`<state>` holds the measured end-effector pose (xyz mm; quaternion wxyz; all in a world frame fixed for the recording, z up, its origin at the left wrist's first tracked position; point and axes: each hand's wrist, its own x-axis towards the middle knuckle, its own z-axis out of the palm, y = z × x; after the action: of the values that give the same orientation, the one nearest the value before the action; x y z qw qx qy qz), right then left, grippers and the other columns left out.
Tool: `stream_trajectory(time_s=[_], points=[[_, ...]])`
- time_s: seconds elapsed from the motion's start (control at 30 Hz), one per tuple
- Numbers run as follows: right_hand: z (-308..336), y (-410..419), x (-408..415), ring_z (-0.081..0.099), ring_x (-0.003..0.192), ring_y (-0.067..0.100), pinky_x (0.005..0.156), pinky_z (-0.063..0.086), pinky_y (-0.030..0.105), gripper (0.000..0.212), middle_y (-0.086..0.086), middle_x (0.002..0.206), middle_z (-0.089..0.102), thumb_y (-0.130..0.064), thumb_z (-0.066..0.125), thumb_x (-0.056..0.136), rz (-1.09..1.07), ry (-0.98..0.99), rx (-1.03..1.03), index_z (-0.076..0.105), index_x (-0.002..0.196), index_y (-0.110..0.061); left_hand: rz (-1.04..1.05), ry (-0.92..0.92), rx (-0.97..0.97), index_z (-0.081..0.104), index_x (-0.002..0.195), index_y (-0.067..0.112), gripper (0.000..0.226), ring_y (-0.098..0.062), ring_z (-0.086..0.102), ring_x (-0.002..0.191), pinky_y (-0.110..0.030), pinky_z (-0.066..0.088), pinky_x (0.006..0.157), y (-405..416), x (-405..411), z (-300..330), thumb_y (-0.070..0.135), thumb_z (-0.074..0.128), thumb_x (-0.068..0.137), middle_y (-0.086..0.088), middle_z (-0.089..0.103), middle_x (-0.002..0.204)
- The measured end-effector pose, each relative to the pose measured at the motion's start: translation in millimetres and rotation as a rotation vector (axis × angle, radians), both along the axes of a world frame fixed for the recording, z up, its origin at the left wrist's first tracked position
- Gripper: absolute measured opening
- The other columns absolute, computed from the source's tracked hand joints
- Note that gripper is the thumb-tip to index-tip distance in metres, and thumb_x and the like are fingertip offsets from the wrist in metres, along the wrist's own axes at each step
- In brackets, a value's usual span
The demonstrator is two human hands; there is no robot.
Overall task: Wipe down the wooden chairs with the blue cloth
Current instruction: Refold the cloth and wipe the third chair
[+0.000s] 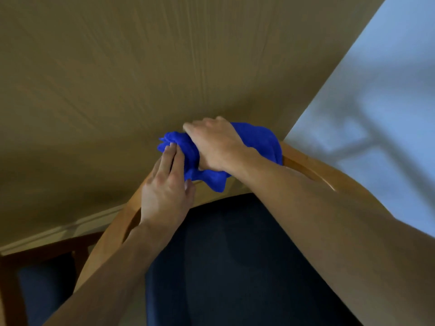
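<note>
A bunched blue cloth lies over the top rail of a wooden chair with a dark blue seat pad. My right hand grips the cloth from above, fingers curled over it and the rail. My left hand rests flat on the rail just left of the cloth, its straight fingertips touching the cloth's edge. The part of the rail under the cloth is hidden.
A light wooden table top fills the view right behind the chair back. A second, darker wooden chair with a blue seat stands at the lower left. Pale floor shows at the right.
</note>
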<state>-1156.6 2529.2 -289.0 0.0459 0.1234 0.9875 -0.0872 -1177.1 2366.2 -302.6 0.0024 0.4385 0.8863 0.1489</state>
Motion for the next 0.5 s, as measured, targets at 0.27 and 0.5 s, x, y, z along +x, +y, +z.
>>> stream_trajectory(time_s=[0.27, 0.5], points=[[-14.9, 48.4, 65.6, 0.045, 0.076, 0.018, 0.072, 0.033, 0.035, 0.066, -0.012, 0.074, 0.039, -0.04, 0.091, 0.06, -0.34, 0.072, -0.147, 0.037, 0.092, -0.021, 0.028, 0.013, -0.114, 0.018, 0.149, 0.003, 0.09, -0.029, 0.017, 0.146, -0.037, 0.021, 0.118, 36.6, 24.0, 5.4, 0.014, 0.072, 0.077, -0.017, 0.023, 0.155], [-43.9, 83.8, 185.8, 0.054, 0.072, 0.022, 0.062, 0.037, 0.034, 0.043, -0.003, 0.077, 0.049, -0.026, 0.074, 0.078, -0.652, -0.111, 0.037, 0.035, 0.093, -0.017, -0.181, 0.128, -0.204, 0.006, 0.153, 0.009, 0.095, -0.029, -0.004, 0.149, -0.041, 0.001, 0.12, 88.5, 75.9, 5.7, 0.019, 0.069, 0.082, -0.017, 0.003, 0.16]])
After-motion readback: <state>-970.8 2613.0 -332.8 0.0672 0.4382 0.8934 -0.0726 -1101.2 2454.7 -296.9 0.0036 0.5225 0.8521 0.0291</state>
